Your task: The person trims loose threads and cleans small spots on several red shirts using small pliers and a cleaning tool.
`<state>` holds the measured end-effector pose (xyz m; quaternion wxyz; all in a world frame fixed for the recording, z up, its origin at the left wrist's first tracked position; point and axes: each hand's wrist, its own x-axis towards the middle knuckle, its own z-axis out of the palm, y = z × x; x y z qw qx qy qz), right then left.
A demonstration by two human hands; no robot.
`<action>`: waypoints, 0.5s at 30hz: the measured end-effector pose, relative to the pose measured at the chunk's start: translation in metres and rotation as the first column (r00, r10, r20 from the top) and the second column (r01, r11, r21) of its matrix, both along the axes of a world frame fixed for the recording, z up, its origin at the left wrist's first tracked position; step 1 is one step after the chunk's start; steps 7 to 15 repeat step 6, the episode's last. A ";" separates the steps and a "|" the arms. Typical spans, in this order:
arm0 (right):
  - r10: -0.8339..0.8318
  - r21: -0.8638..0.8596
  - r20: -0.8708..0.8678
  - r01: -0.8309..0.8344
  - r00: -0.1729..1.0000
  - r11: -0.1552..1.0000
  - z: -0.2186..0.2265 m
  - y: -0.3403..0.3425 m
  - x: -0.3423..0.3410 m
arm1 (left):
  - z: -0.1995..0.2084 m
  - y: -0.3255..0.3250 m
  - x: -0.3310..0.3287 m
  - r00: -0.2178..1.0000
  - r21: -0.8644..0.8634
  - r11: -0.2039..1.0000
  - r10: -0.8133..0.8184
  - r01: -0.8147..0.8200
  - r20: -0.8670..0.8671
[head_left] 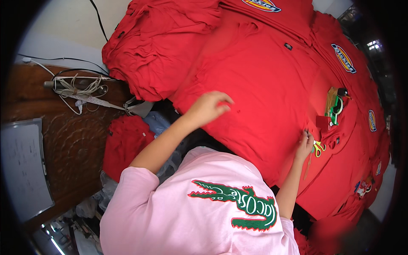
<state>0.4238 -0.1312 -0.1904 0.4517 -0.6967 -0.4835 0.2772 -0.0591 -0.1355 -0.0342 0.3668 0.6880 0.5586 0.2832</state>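
A red T-shirt [259,80] lies spread out in front of me, with a small dark patch near its upper right. Over its near left part hovers my left hand [210,108], slightly blurred, its fingers apart and nothing in them. At the shirt's right edge my right hand [304,143] is closed, fingertips pinched together. A tiny dark bit shows at those fingertips, too small to name. Just right of that hand lie yellow-handled scissors [318,148]. A green tape dispenser [334,109] rests on the red cloth farther up.
Crumpled red garments [159,46] are heaped at the far left. More red shirts with a badge print [343,58] lie along the right. A power strip with bundled cords [83,88] hangs by a carved wooden panel [76,144]. A whiteboard [26,168] stands at the left.
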 end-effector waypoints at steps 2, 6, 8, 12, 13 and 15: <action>0.144 -0.010 0.408 -0.154 0.901 0.988 0.034 0.015 -0.055 | -0.054 0.020 -0.042 0.967 -0.096 0.967 0.244 -0.237 0.075; 0.181 -0.340 0.577 0.032 0.796 0.940 0.076 0.032 -0.108 | -0.089 0.078 -0.090 0.899 0.095 0.896 0.437 -0.434 -0.017; 0.181 -0.340 0.577 0.032 0.796 0.940 0.076 0.032 -0.108 | -0.089 0.078 -0.090 0.899 0.095 0.896 0.437 -0.434 -0.017; 0.181 -0.340 0.577 0.032 0.796 0.940 0.076 0.032 -0.108 | -0.089 0.078 -0.090 0.899 0.095 0.896 0.437 -0.434 -0.017; 0.181 -0.340 0.577 0.032 0.796 0.940 0.076 0.032 -0.108 | -0.089 0.078 -0.090 0.899 0.095 0.896 0.437 -0.434 -0.017; 0.181 -0.340 0.577 0.032 0.796 0.940 0.076 0.032 -0.108 | -0.089 0.078 -0.090 0.899 0.095 0.896 0.437 -0.434 -0.017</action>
